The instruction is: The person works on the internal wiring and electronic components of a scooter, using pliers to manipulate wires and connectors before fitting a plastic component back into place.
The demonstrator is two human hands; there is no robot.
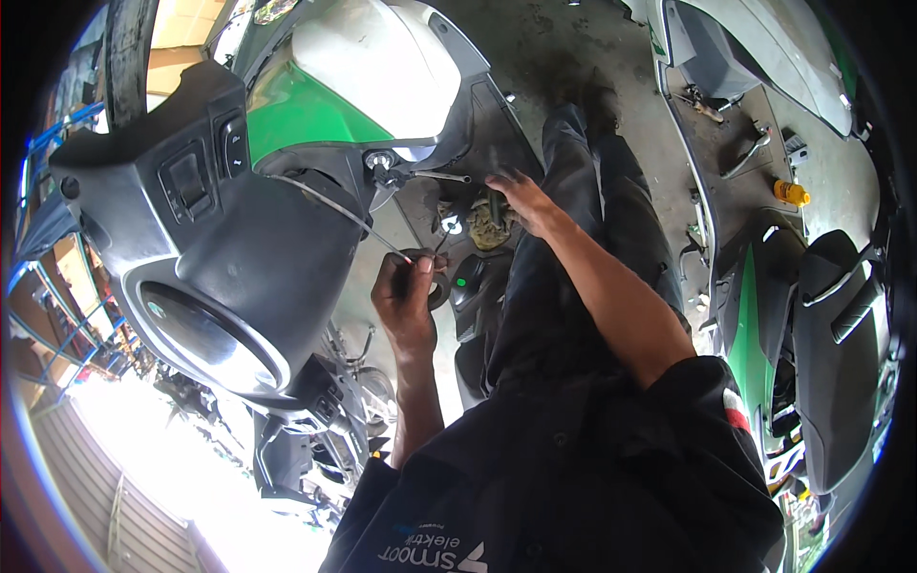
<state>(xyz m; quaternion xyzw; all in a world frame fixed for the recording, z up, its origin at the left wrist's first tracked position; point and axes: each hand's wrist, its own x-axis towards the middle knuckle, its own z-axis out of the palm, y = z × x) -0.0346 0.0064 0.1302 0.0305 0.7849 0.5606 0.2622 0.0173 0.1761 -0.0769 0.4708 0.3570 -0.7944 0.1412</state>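
My left hand (406,291) is closed in a pinch on the end of a thin grey cable (334,205). The cable runs from under the scooter's green and white panel (310,110) to my fingertips. A black ring like a tape roll (439,290) sits against that hand's fingers. My right hand (523,202) is in front of my legs, fingers curled around a dark piece too shadowed to name. Near its fingertips ends a bare metal tube (441,177), which sticks out from the scooter's steering area.
The scooter's black front cover (277,248) with its round headlight (205,334) fills the left side. A crumpled cloth (489,227) lies below my right hand. On the right stand another green and white scooter (750,325), a black seat (841,363) and a yellow bottle (791,193).
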